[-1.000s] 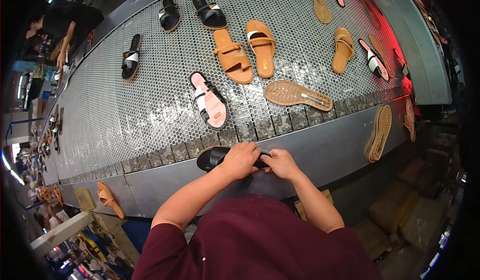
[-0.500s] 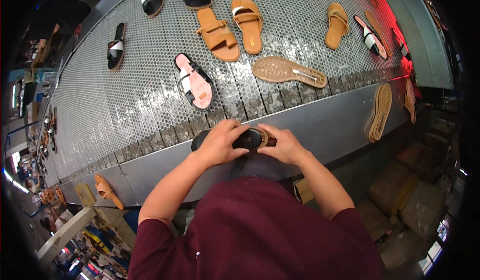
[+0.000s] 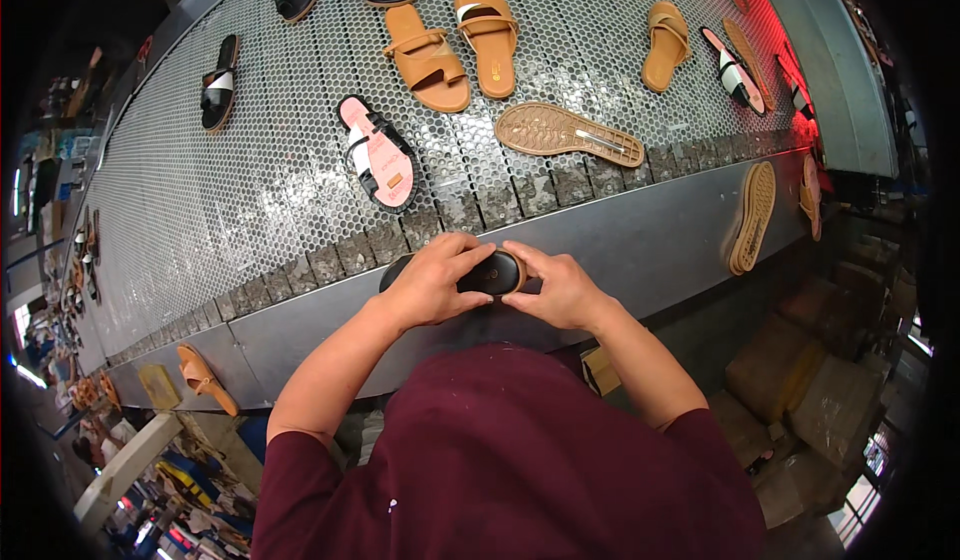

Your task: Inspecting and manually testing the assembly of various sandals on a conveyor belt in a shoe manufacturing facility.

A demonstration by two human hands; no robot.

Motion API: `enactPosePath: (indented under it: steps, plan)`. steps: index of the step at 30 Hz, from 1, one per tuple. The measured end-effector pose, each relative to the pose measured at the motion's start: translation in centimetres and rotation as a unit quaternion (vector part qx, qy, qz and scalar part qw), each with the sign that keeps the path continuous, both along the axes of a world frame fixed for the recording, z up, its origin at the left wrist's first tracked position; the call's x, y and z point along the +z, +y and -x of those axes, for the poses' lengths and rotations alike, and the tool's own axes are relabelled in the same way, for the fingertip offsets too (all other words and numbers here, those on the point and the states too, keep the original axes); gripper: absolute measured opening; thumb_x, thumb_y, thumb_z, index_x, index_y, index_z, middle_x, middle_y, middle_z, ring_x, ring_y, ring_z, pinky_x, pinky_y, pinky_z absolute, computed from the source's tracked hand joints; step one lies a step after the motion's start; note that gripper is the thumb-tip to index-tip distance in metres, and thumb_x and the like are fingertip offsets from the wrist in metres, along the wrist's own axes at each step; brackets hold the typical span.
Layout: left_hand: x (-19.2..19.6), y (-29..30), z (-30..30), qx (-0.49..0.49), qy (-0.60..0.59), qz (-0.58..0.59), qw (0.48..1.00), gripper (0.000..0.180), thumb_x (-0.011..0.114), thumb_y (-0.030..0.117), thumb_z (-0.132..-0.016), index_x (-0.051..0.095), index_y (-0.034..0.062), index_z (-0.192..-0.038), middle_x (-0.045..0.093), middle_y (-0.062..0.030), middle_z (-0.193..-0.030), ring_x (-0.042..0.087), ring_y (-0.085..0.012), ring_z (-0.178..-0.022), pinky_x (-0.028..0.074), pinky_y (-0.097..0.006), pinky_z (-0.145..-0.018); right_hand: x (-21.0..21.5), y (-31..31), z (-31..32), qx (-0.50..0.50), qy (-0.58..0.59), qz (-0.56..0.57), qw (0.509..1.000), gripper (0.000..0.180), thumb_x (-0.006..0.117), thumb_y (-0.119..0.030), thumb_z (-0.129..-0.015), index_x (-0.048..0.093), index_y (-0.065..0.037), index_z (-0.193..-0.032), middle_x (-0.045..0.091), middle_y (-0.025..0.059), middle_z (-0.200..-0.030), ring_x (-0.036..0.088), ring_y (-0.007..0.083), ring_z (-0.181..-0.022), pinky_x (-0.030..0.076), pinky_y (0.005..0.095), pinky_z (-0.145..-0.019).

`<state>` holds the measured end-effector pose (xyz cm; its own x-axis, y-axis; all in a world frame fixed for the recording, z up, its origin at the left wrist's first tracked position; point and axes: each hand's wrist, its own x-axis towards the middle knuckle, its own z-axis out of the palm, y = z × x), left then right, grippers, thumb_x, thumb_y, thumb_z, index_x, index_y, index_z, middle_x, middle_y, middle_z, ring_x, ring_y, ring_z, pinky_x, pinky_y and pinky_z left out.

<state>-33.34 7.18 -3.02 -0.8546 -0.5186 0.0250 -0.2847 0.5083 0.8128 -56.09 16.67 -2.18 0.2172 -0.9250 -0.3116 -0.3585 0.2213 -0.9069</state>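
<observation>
Perforated grey conveyor surface point(image 3: 250, 190) runs across the upper part of the view, with a plain metal edge point(image 3: 640, 250) along the near side. Both hands meet at that near edge. The left hand point(image 3: 432, 282) is wrapped over the left part of a black sandal point(image 3: 490, 272), fingers curled across its top. The right hand point(image 3: 556, 287) grips the sandal's right end, thumb on the upper face. The sandal lies crosswise between the two hands, just over the metal edge, its tan rim showing at the right end.

On the belt, a pink-soled sandal with black and white straps point(image 3: 378, 152) lies just beyond the hands. A tan outsole, tread up point(image 3: 568, 132), lies to its right. Further back sit two tan sandals point(image 3: 455, 45) side by side, a black and white sandal point(image 3: 218, 82) at left, and another tan sandal point(image 3: 665, 45) at right. A tan sole point(image 3: 752, 218) hangs against the front panel at right.
</observation>
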Motion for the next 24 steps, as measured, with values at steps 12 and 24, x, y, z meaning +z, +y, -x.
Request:
enactPosePath:
  steps: [12,24]
  plan:
    - [0.4,0.2,0.8,-0.033,-0.014,0.043,0.998,0.071,0.082,0.021,-0.071,0.054,-0.0016,-0.133,0.057,-0.0195,-0.12,0.057,-0.0377,-0.107,0.049,-0.045,-0.09,1.4,-0.2,-0.8,-0.065,0.041,0.094,0.993,0.049,0.074,-0.018,-0.083,0.059,0.003,-0.125,0.072,0.0179,-0.089,0.072,0.0292,-0.078,0.056,0.0338,-0.07]
    - [4.3,-2.6,4.5,0.032,-0.08,-0.091,0.992,0.059,0.079,0.033,-0.08,0.061,-0.0007,-0.126,0.062,-0.0202,-0.119,0.061,-0.0331,-0.109,0.049,-0.04,-0.092,2.6,-2.0,2.6,-0.115,0.031,0.068,0.991,0.027,0.066,-0.013,-0.087,0.069,0.0,-0.11,0.071,0.0211,-0.089,0.072,0.0272,-0.073,0.055,0.0335,-0.063]
